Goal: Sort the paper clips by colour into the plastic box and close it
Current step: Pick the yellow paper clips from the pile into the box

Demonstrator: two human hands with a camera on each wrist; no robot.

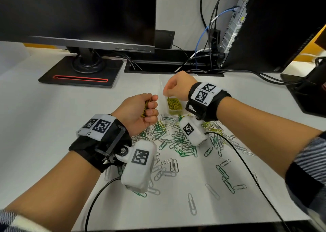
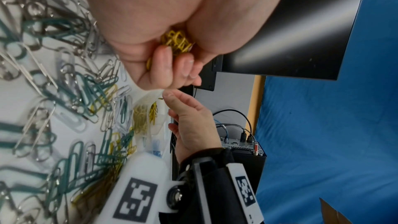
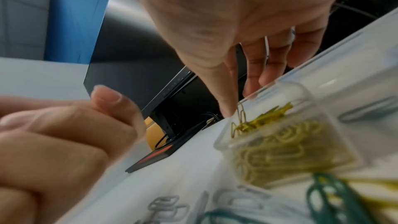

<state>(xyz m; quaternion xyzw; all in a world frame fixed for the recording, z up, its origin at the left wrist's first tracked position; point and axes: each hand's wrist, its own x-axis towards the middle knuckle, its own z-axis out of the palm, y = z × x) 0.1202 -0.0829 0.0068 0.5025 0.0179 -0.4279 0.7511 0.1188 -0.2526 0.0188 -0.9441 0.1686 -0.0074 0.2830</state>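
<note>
A clear plastic box (image 1: 177, 112) (image 3: 301, 91) stands on the white table beyond a loose pile of green, silver and yellow paper clips (image 1: 176, 140) (image 2: 71, 91). Its near compartment holds yellow clips (image 1: 174, 103) (image 3: 277, 144). My right hand (image 1: 167, 92) (image 3: 234, 108) hovers over that compartment, thumb and forefinger pinching one yellow clip (image 3: 240, 110) at the rim. To the left of the box, my left hand (image 1: 148, 108) (image 2: 172, 67) is a raised fist round a bunch of yellow clips (image 1: 145, 110) (image 2: 176, 40).
A monitor on a black base (image 1: 81, 71) stands at the back left. A computer tower (image 1: 255, 29) with several cables is at the back right, behind a cable slot (image 1: 172, 67). Wrist-camera cords (image 1: 247, 170) trail across scattered clips towards the table's front edge.
</note>
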